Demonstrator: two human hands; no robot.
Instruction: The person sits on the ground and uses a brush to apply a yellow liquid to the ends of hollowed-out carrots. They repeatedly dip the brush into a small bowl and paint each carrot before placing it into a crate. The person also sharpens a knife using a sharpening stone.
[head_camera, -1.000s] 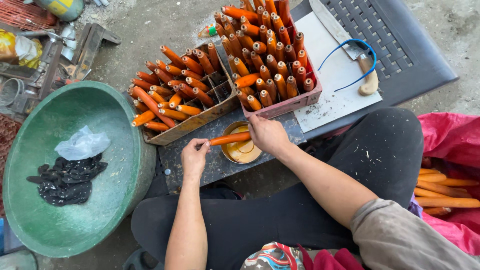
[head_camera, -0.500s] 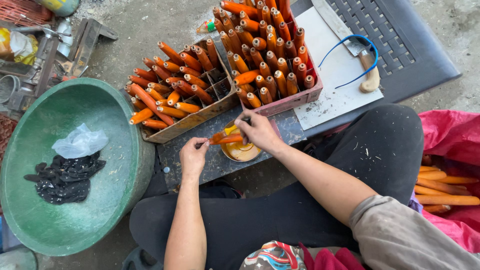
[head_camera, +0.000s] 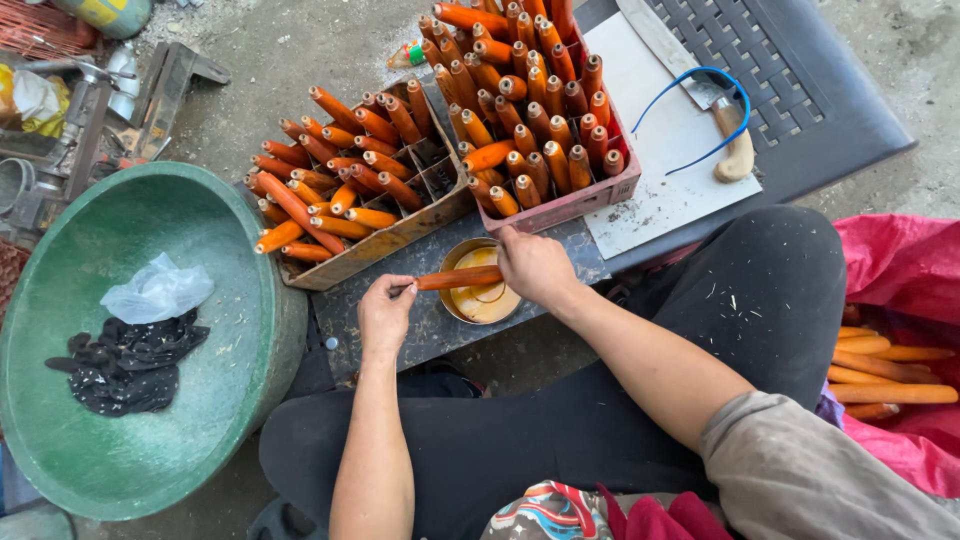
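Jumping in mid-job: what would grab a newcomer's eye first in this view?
The orange sticks packed upright in the pink crate at top centre, with more in the box to its left. Below them, the right hand and left hand hold one orange stick over a small tin of yellow liquid. A big green basin fills the left.

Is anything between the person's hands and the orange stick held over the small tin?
Nothing visible. The right hand grips one end of the orange wooden stick directly, and the left hand pinches the other end. The stick lies across the small round tin of yellowish liquid, just above it.
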